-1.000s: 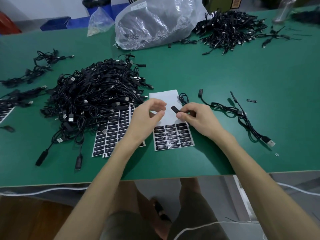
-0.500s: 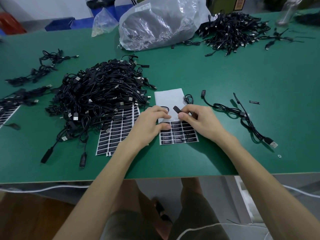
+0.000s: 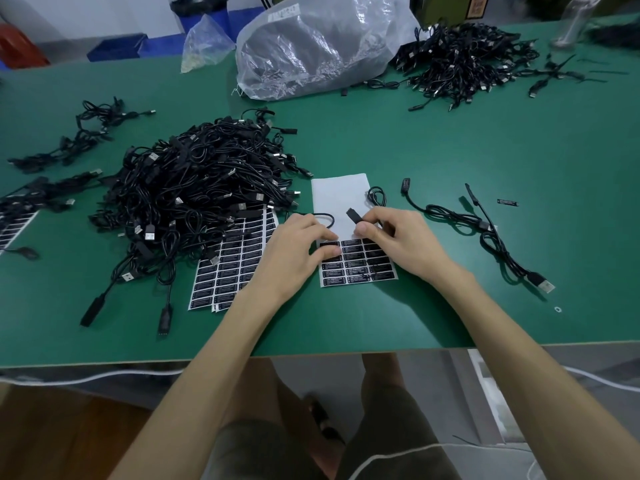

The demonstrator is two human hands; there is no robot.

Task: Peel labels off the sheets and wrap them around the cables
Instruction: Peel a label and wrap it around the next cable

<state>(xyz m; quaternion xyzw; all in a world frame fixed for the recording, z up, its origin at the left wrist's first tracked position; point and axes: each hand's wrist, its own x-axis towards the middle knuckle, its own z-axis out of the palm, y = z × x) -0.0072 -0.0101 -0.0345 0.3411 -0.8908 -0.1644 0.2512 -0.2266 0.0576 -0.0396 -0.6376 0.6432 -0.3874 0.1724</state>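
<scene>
While the right hand (image 3: 398, 244) pinches the limp cable (image 3: 356, 219) by its stiff plug (image 3: 349, 212), the left hand (image 3: 294, 251) touches the label sheet (image 3: 339, 195), grip unclear; flimsy labels (image 3: 351, 243) probably lift from a corner.

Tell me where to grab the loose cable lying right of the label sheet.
Pinch the cable just behind its USB plug, coming from above on the near side. That end lies flat and straight on the table, clear of its tangled loops.

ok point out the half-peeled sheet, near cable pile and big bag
half-peeled sheet (image 3: 339, 197): head view, bare white upper part
near cable pile (image 3: 201, 188): head view, middle of heap
big bag (image 3: 311, 46): head view, front face
</scene>
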